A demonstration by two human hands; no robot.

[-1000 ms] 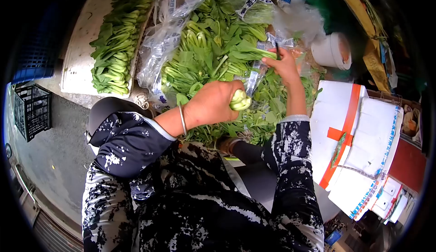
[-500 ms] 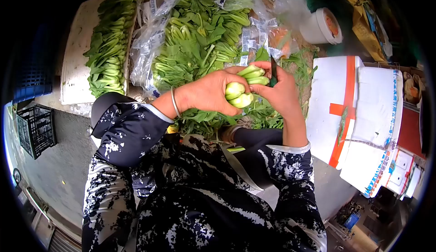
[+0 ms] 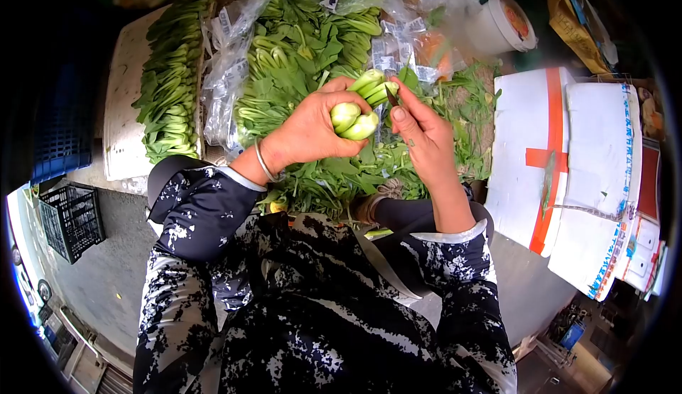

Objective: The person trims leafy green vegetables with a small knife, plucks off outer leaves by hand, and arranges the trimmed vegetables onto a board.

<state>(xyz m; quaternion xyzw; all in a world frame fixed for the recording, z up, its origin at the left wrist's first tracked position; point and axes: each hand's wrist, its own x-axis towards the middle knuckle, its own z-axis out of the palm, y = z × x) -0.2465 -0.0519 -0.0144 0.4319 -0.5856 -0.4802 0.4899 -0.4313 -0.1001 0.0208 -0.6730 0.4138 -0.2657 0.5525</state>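
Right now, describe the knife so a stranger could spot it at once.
Find the white boxes at the view's right; left of them is the right hand. It holds the knife, whose narrow, dark, pointed blade stands out against the pale green stalks beside it.

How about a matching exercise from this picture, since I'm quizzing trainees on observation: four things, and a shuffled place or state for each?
Column one:
1. left hand
2. right hand
3. black crate
4. metal bracelet

Column two:
A. on the grey ground
B. holding a dark blade
C. around the left wrist
D. wrapped around pale green stems

Pairs: 1-D, 2-B, 3-A, 4-C
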